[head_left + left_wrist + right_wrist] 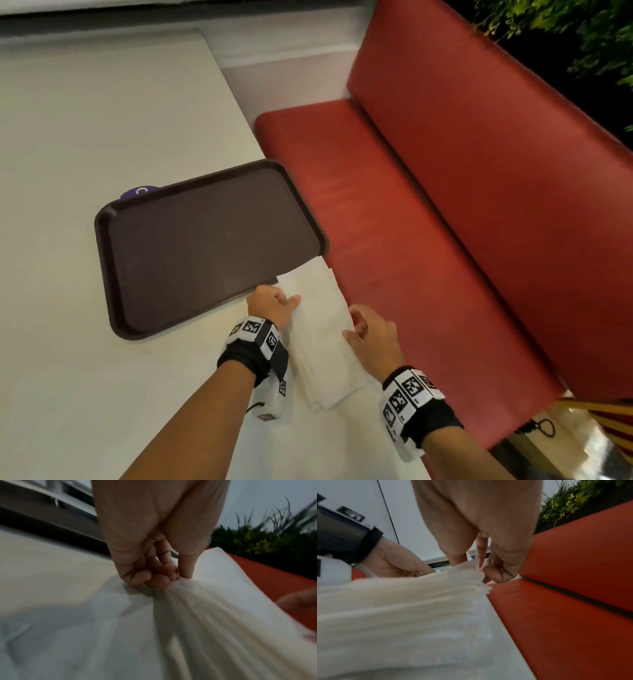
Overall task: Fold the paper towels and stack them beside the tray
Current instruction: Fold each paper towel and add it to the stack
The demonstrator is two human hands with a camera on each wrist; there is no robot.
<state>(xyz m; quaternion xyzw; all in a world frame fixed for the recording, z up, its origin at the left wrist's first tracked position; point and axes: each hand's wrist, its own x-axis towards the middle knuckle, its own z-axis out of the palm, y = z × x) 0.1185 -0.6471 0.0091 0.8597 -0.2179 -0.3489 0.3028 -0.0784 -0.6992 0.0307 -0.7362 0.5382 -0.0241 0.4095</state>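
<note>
A white stack of paper towels (323, 329) lies on the white table (85, 130) just right of the dark brown tray (205, 240), near the table's right edge. My left hand (274, 303) pinches the stack's left edge between thumb and curled fingers; the left wrist view shows that left hand (164, 577) on the bunched towel layers (214, 608). My right hand (368, 330) holds the stack's right edge, thumb on top. In the right wrist view my right hand (485, 572) grips the towel edge (419, 601) with curled fingers.
A red bench seat (411, 240) with a red backrest (496, 120) runs along the table's right side. A purple object (138, 192) peeks from behind the tray's far rim. Green plants (582, 31) stand behind the bench.
</note>
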